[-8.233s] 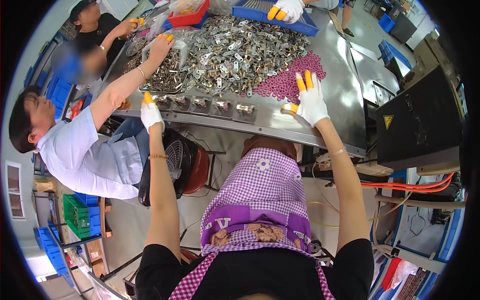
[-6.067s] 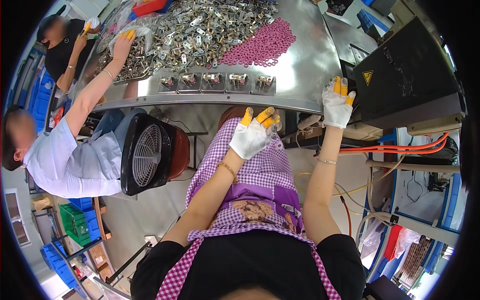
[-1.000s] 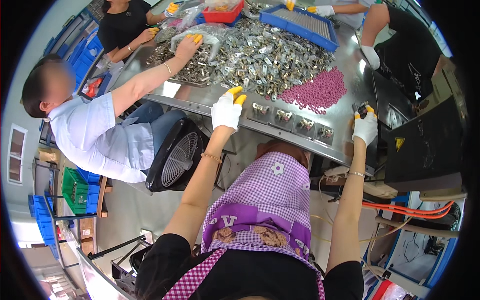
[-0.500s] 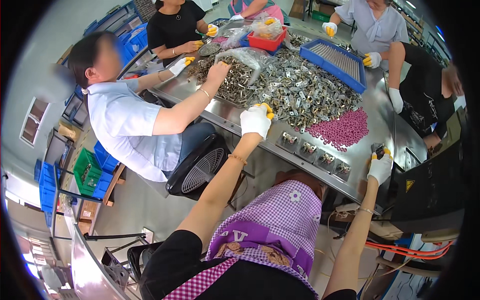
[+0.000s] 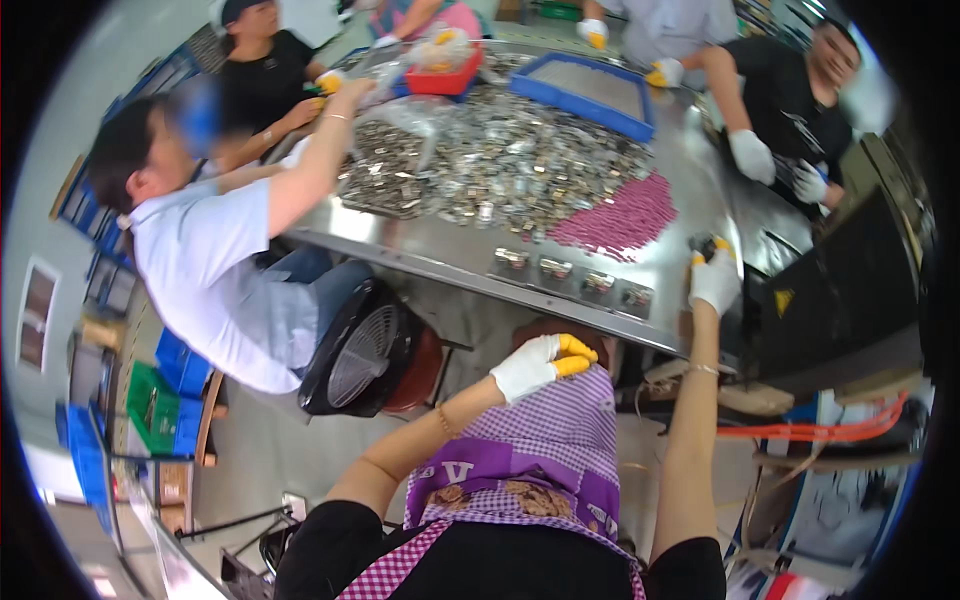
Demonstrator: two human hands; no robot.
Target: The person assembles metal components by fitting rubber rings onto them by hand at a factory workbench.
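Note:
My left hand, in a white glove with yellow fingertips, hovers below the steel table's front edge, over my purple checked apron; its fingers are curled and I see nothing in it. My right hand, gloved the same way, rests on the table's right front corner beside a black machine, and seems closed on a small dark thing. Several small metal pieces stand in a row near the front edge. Behind them lie a patch of pink parts and a big heap of silvery metal parts.
A person in a light shirt sits at my left, arm reaching into the heap. Other people stand around the far side. A blue tray and a red bin sit on the table. A black fan stands below the edge.
My left hand has dropped from the table's front edge down toward my lap. My right hand stays at the right corner. The view has tilted.

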